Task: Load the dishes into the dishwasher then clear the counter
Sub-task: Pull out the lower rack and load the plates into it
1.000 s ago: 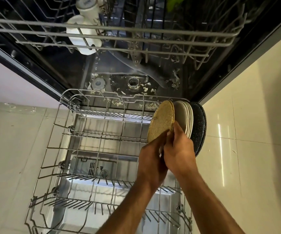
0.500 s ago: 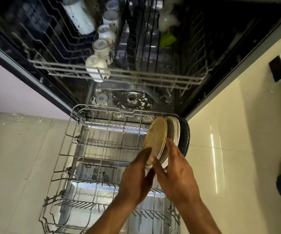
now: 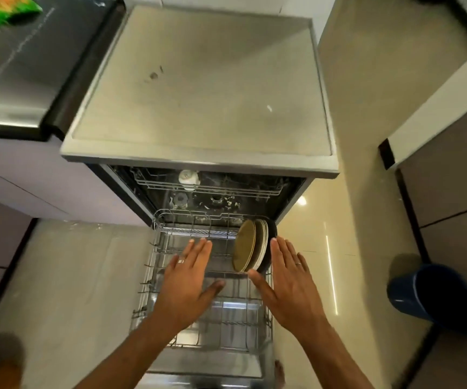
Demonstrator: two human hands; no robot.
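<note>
Head view, one cam only. Item 1: plates (image 3: 250, 245), stacked on edge at far-right corner of lower rack (image 3: 153, 279); faces point left/right, discs run near-to-far w/ a slight lean. Front one is tan, speckled, matte; behind it I see pale glossy ones, then a dark round one at the rack's right side. Item 2: lower rack, grey wire grid w/ tines, pulled out over the open door, otherwise bare. Item 3: upper rack (image 3: 212, 189), wire, inside the tub w/ a white cup (image 3: 188, 178). Item 4: my left hand (image 3: 191, 282), flat, fingers spread, holding nothing, over rack centre. Item 5: right hand (image 3: 289, 279), flat, empty, just right of plates; contact I can't tell. Item 6: counter (image 3: 204, 88), smooth beige slab w/ raised rim. Item 7: blue bucket (image 3: 429, 293) on glossy tile floor, right.
</note>
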